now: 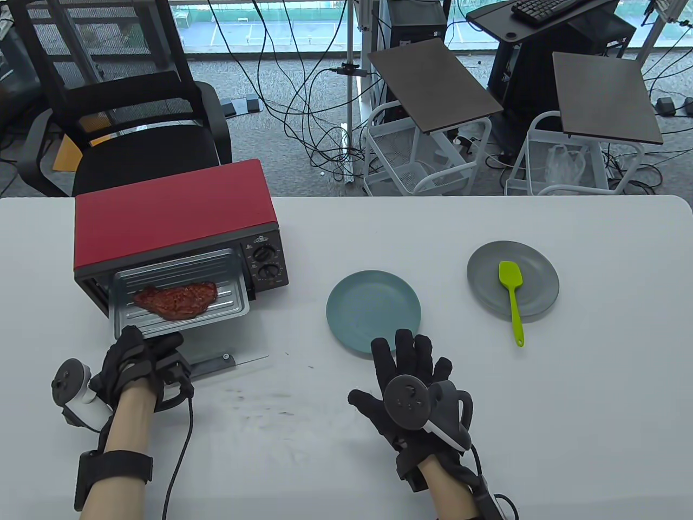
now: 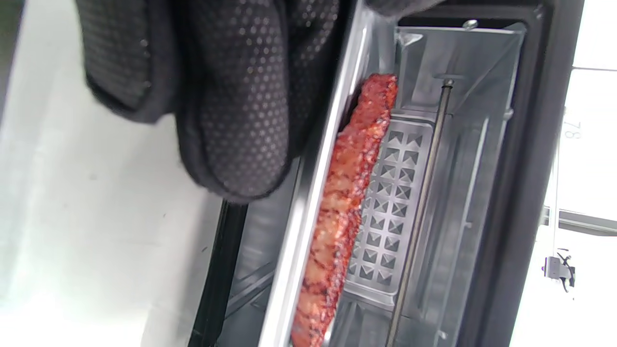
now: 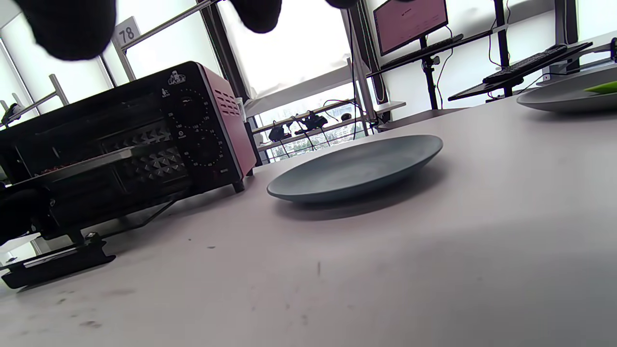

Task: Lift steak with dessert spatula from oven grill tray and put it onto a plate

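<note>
steak (image 1: 176, 300), reddish-brown slab: lies on ribbed silver oven grill tray (image 1: 123, 318), drawn partly out of red toaster oven (image 1: 173, 216), just beyond left hand (image 1: 142, 364). left grip: fingers curled over tray's front lip, pinching it. lime-green silicone dessert spatula (image 1: 512, 297): untouched, on round grey plate (image 1: 536, 306), ahead and to the right of right hand (image 1: 414, 382). right grip: fingers spread, holding nothing, low over white desk (image 1: 541, 422). round blue-grey plate (image 1: 373, 311), bare, just ahead of it. judged: tray out; spatula pickup, lift, transfer all outstanding.
</note>
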Demonstrator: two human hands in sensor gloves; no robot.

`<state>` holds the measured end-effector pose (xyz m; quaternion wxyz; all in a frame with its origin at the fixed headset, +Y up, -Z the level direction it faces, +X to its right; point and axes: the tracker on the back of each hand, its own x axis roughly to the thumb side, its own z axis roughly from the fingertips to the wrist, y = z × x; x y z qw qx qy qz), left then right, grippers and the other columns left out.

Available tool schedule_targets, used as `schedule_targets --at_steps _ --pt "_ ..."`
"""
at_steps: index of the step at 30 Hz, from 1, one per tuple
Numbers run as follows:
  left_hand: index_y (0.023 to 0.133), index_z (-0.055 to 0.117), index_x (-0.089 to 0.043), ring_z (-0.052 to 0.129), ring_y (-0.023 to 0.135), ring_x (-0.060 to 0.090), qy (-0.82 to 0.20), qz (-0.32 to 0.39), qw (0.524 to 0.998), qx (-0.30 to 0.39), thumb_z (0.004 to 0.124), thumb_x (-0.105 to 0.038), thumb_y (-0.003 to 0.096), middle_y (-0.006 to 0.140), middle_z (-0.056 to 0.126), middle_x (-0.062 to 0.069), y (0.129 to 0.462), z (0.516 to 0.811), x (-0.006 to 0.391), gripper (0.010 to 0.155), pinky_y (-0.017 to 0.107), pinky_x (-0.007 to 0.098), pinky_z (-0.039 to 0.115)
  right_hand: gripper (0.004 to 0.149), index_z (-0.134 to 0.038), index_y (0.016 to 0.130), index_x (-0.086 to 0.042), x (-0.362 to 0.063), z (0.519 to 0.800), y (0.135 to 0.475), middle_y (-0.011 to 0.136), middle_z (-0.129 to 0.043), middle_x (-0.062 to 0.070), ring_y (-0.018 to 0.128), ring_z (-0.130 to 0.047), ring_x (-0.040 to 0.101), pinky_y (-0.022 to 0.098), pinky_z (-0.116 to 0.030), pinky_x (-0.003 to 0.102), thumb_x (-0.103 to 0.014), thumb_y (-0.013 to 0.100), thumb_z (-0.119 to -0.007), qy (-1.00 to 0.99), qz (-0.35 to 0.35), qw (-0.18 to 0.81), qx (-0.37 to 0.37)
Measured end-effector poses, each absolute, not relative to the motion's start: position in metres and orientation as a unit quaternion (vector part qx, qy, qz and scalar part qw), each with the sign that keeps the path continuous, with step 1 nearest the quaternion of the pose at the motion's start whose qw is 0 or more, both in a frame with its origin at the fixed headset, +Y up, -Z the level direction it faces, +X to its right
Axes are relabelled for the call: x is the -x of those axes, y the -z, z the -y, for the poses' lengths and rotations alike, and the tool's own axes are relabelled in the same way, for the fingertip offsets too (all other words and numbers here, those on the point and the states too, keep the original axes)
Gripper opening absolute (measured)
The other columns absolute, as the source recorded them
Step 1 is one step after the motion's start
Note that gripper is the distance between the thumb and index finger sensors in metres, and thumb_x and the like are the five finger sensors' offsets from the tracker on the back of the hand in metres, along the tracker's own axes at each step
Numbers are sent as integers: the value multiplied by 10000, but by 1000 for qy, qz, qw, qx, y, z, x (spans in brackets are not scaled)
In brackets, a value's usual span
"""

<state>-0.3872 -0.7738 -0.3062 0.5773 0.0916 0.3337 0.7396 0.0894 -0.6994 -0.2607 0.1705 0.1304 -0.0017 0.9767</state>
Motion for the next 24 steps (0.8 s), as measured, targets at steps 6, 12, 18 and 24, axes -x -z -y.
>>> schedule_targets --at_steps 6,12,18,24 --pt "842 636 -75 1158 492 137 -739 -334 579 -82 656 -450 566 687 995 -2 299 765 384 465 422 391 938 921 -282 1167 -190 -91 699 260 1190 -105 238 1050 -111 563 656 -262 843 -717 495 -626 -976 9 174 -129" --pt "844 621 -80 1155 505 131 -739 -336 581 -68 646 -452 565 694 986 -6 291 761 381 466 436 385 938 920 -281 1166 -189 -92 699 260 1190 -106 237 1050 -111 565 656 -263 842 -717 496 -624 -976 14 177 -129" --pt "847 599 -93 1144 527 125 -740 -328 585 -56 636 -462 562 709 968 -15 282 756 376 468 453 379 933 918 -281 1166 -191 -92 699 260 1191 -106 236 1048 -137 563 658 -265 841 -717 497 -624 -975 14 178 -131" --pt "845 591 -95 1141 533 120 -744 -326 581 -50 631 -464 559 710 964 -19 272 748 370 468 458 375 933 919 -283 1167 -190 -92 698 259 1191 -107 237 1049 -138 563 657 -264 841 -716 496 -624 -975 16 180 -132"
